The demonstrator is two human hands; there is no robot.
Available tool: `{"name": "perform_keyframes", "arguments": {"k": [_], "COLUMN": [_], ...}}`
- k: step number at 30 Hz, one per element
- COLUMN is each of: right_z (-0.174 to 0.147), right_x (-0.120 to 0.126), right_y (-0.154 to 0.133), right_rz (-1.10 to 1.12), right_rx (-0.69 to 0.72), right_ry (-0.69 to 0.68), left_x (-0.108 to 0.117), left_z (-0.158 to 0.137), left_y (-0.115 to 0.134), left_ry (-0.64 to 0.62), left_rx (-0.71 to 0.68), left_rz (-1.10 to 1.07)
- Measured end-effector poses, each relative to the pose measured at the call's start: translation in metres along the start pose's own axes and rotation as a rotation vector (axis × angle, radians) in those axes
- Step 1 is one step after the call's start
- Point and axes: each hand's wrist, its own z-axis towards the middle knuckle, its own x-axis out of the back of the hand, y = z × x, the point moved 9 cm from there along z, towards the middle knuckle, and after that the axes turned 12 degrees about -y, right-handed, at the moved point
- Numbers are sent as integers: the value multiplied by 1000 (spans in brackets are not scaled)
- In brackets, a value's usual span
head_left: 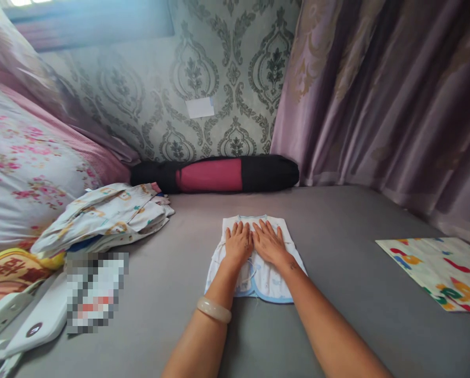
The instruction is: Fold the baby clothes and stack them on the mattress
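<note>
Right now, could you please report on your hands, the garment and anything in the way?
Left hand flat on white garment, right hand alongside, also flat. Garment spread on grey sheet. Clothes pile off left, not touching it.

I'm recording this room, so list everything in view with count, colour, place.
Shirt: 1, white with blue trim, centre.
Sheet: 1, grey, under shirt.
Roll: 1, black and pink, against wall.
Clothes: one pile, mostly white, left.
Floral fabric: 1, white and pink, far left.
Yellow-edged item: 1, orange, left edge.
Power strip: 1, white, lower left.
Slab: 1, white, beside power strip.
Pixelated item: 1, white and red, beside slab.
Printed piece: 1, multicoloured, right.
Card: 1, white, on wall.
Wall: 1, grey patterned, back.
Curtains: 2, purple right, pink left.
Panel: 1, bluish, upper left.
Bangle: 1, pale, left wrist.
Left hand: 1, flat on shirt.
Right hand: 1, flat on shirt.
</note>
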Motion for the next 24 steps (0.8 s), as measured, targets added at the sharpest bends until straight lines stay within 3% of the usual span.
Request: {"name": "perform_keyframes", "arguments": {"k": [7, 12, 19, 24], "right_z": [-3, -1, 9, 18], "right_x": [2, 3, 14, -1], "right_y": [-2, -2, -37, -46], "right_rz": [9, 32, -31, -12], "right_rx": [4, -35, 57, 29], "right_ry": [0, -71, 3, -22], "left_x": [-1, 19, 66, 66], "left_z": [0, 1, -10, -20], "left_y": [-5, -10, -60, -96], "left_ry": [-22, 32, 193, 108], "left_rx": [-16, -55, 93, 242], "left_rz": [-50, -242, -516, -572]}}
